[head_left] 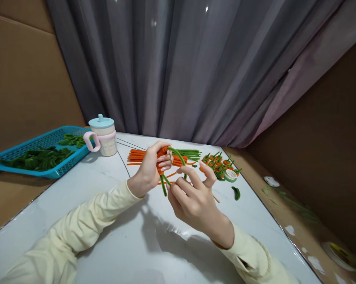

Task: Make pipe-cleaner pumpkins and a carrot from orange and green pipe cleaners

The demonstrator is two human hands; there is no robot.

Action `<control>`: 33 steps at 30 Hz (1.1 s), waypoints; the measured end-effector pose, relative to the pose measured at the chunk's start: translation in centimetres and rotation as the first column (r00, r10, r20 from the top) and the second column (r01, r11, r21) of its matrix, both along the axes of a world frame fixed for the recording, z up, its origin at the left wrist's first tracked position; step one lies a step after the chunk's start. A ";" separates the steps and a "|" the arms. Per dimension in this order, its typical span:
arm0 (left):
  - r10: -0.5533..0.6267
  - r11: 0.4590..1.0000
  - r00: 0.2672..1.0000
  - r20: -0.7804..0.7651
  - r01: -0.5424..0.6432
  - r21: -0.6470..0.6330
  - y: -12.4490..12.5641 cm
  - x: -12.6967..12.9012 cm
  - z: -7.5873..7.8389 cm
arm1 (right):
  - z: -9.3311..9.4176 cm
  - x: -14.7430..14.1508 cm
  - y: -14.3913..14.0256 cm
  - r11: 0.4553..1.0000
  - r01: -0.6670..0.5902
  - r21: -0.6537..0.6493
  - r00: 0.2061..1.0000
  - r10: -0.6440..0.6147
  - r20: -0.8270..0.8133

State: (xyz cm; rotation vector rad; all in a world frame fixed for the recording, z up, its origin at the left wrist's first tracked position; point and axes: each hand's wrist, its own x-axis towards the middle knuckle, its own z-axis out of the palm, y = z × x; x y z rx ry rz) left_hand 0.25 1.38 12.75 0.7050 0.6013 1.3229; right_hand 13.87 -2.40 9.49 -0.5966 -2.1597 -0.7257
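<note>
My left hand [148, 169] is closed around a wound orange pipe-cleaner piece [160, 169], held up above the table. From it a green pipe cleaner [180, 154] arches over to the right, and green ends also hang below. My right hand [195, 195] is closed near these green stems, thumb and fingers together at the lower end; its fingertips are partly hidden. Behind the hands lie a bundle of orange pipe cleaners [135, 155] and a bundle of green ones [191, 153]. Several small orange pieces with green stems [216, 159] are heaped to the right.
A blue basket [58, 172] with green curled pieces [43, 157] stands at the left, beside a lidded cup [108, 146] with a pink handle. Near the heap are a white-and-green roll [230, 175] and a green curl [236, 193]. A grey curtain [172, 71] hangs behind the white table [113, 244].
</note>
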 end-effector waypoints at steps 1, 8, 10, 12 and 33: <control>0.010 1.000 1.000 0.003 -0.010 -0.001 -0.1 0.1 0.1 | -0.2 -0.2 0.0 1.000 0.011 0.016 1.000 -0.010 -0.010; 0.053 0.998 0.997 0.057 -0.055 0.026 -0.5 1.2 0.2 | -1.7 -1.2 -0.1 0.986 0.079 0.149 0.994 -0.066 -0.087; 0.063 0.997 0.995 0.075 -0.065 0.028 -0.5 1.4 0.2 | -1.9 -1.3 0.0 0.979 0.107 0.172 0.990 -0.088 -0.111; 0.073 0.997 0.993 0.093 -0.076 0.029 -0.6 1.5 0.1 | -2.0 -1.4 0.2 0.973 0.130 0.189 0.986 -0.107 -0.128; 0.145 0.885 0.648 -0.748 0.253 0.391 0.2 -1.8 1.0 | 3.7 5.6 2.5 0.982 0.052 0.180 0.976 -0.089 0.199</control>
